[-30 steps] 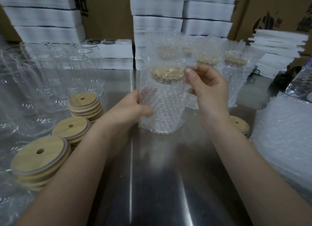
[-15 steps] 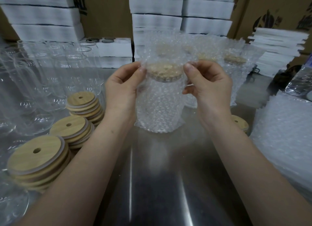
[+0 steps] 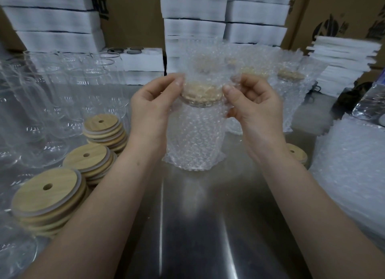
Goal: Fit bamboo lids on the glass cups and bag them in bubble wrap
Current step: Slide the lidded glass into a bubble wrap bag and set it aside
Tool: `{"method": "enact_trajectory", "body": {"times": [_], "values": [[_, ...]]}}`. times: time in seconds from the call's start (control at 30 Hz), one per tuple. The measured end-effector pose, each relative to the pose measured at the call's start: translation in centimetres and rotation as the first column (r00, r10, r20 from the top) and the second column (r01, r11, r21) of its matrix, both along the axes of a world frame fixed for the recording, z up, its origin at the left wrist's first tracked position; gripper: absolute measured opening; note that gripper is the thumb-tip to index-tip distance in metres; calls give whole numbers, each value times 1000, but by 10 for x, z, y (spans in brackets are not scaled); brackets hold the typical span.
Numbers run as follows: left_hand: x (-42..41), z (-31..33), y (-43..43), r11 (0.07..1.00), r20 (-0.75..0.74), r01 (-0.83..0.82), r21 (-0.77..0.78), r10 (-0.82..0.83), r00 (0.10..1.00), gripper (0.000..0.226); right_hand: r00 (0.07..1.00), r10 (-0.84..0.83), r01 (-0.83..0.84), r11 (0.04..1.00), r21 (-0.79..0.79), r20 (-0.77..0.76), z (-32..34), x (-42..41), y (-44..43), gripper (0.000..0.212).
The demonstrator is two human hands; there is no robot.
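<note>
A glass cup with a bamboo lid stands upright inside a bubble wrap bag on the steel table. My left hand pinches the bag's left side at lid height. My right hand pinches its right side at the same height. The bag's open top rises above the lid. Stacks of bamboo lids with straw holes lie at the left. Empty glass cups stand behind them. Bagged cups stand behind my right hand.
A pile of flat bubble wrap bags fills the right side. A few more lids lie beside my right wrist. White foam trays and cardboard boxes line the back. A plastic bottle lies at far right.
My left hand rose from the bag's lower left side to the lid's level. Both hands now pinch the bag at the lid. The bag stays on the table.
</note>
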State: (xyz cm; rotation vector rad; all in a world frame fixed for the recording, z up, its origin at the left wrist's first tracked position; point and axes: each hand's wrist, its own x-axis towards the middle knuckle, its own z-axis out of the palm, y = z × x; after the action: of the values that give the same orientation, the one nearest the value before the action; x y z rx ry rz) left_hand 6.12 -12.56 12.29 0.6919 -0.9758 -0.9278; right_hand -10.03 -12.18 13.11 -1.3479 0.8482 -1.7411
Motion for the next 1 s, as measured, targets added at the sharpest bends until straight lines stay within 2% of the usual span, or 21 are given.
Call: {"method": "enact_trajectory", "body": {"times": [0.1, 0.27, 0.37, 0.43, 0.47, 0.53, 0.6, 0.83, 1.0], "values": [[1, 0, 1, 999, -5, -50, -10, 50, 999, 4, 999, 5, -4, 1000, 19, -42, 0, -1, -1, 33], [1, 6, 4, 982, 50, -178, -69, 182, 982, 12, 999, 27, -26, 999, 45, -24, 1, -3, -2, 18], [3, 9, 6, 977, -27, -207, -55, 205, 978, 16, 1000, 24, -24, 999, 41, -14, 0, -3, -2, 14], [6, 10, 5, 994, -129, -109, -18, 106, 986, 11, 1000, 19, -19, 999, 26, -22, 0, -3, -1, 14], [7, 9, 3, 998, -121, -65, 10, 65, 991, 17, 1000, 17, -17, 1000, 20, -22, 0, -3, -1, 14], [9, 6, 1, 998, 59, -14, 59, 11, 998, 29, 1000, 12, -11, 1000, 14, -17, 0, -2, -1, 14], [7, 1, 2, 997, 191, 47, 57, -57, 980, 22, 1000, 7, -7, 1000, 8, -16, 0, -2, -1, 13], [3, 6, 3, 995, 118, -96, 4, 94, 988, 5, 999, 9, -10, 1000, -14, -47, 0, -2, 0, 14], [3, 5, 1, 994, 89, -104, -23, 106, 990, 20, 999, 25, -25, 1000, -4, -22, 0, -1, 0, 16]]}}
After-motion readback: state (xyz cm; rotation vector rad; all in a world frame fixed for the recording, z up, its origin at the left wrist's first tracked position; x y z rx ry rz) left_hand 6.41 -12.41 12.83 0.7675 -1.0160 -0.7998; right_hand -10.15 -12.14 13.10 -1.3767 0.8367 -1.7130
